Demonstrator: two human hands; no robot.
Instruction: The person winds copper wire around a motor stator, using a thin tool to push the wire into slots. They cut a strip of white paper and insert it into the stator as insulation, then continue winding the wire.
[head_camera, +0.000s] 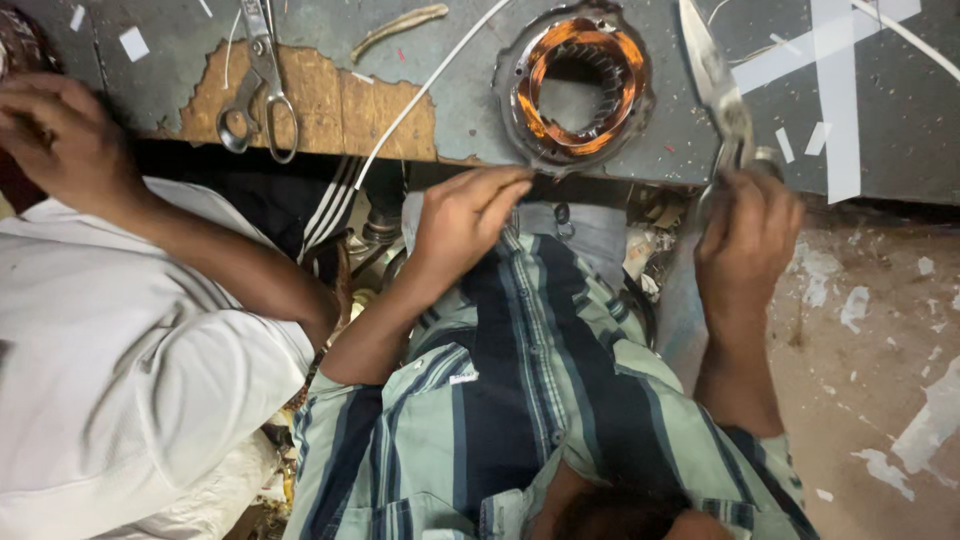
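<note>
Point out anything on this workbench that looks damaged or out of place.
The grey bench top is worn: its surface has peeled away around the scissors, baring wood. White scraps litter bench and floor. The copper-wound stator sits at the bench edge, by the left hand. The right hand holds a second pair of scissors.

Steel scissors (262, 85) and a white cord (420, 92) lie on the worn workbench (330, 105) beside a white-shirted co-worker (110, 370).
</note>
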